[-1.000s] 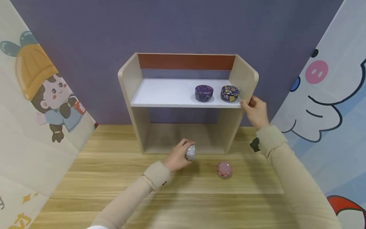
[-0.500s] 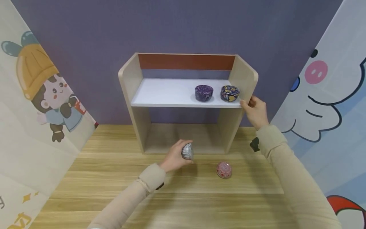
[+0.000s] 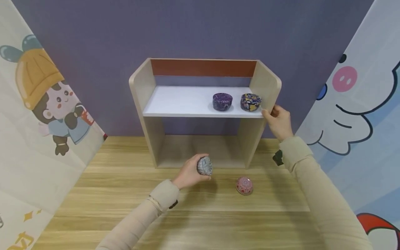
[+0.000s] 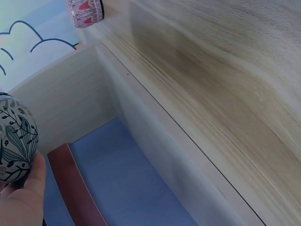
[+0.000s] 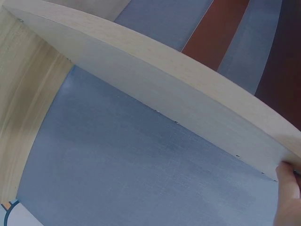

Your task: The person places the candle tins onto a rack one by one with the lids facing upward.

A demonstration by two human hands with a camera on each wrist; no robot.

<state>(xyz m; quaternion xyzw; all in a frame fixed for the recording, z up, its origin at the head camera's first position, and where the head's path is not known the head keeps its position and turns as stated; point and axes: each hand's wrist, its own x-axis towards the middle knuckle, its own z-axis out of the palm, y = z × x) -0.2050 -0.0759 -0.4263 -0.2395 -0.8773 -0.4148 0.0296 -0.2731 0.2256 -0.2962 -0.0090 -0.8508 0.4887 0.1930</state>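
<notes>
My left hand grips a small round tin with a dark leaf pattern on white, just in front of the shelf unit's lower compartment. The left wrist view shows the same tin close up, thumb and fingers around its side. My right hand holds the front edge of the shelf unit's right side panel, level with the upper board. In the right wrist view only part of that hand shows at the panel. On the table, right of my left hand, lies a pink patterned tin.
On the white upper board stand a purple tin and a blue-and-yellow floral tin, towards the right. The lower compartment is open at the front. Cartoon-printed panels flank the wooden table.
My left hand has drawn slightly left with the leaf-patterned tin and turned it, so more of its flat face shows. My right hand stays on the side panel.
</notes>
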